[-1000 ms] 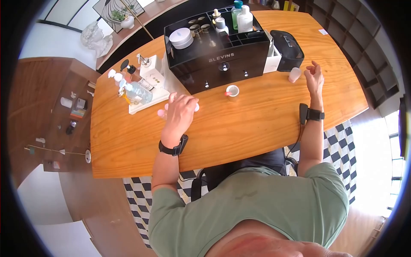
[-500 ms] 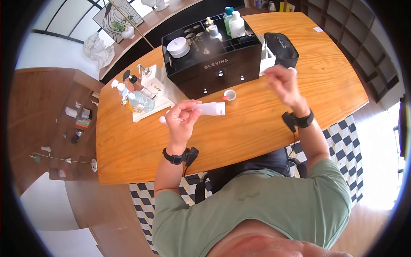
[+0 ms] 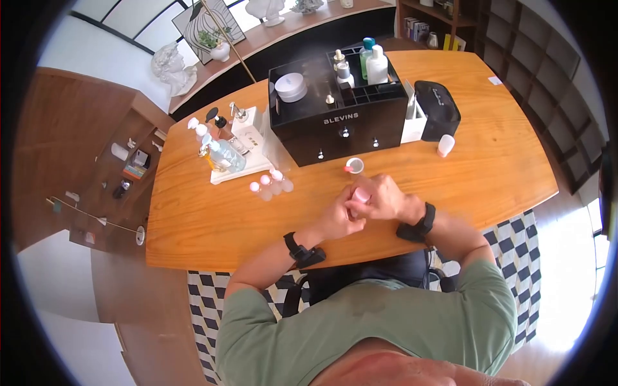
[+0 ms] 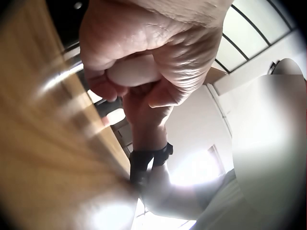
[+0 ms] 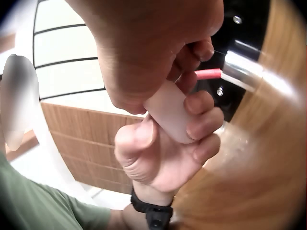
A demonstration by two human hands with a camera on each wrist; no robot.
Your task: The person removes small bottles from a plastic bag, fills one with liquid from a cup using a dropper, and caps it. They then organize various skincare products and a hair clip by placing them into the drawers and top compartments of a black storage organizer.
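A small translucent, pale pink squeeze bottle (image 5: 172, 112) is between my two hands, over the table in front of the cup. My left hand (image 3: 341, 215) has its fingers curled round the bottle's body. From the other side my right hand (image 3: 386, 196) grips the bottle's upper end, covering it in the right wrist view. Just beyond the hands stands a small white cup (image 3: 356, 167) with a pink piece leaning over its rim. To the left, three similar small bottles with pink caps (image 3: 265, 180) stand in a row. One more small bottle (image 3: 445, 146) is at the right.
A black drawer organizer (image 3: 341, 138) holding toiletries stands at the table's back. On its left, several pump bottles (image 3: 225, 154) stand on a white tray (image 3: 222, 178). A white holder (image 3: 414, 128) and a black case (image 3: 439, 112) sit on its right.
My left hand picked up a bottle from the left group and brought it rightward. My right hand came in from the right to meet it, and now both hands hold the bottle.
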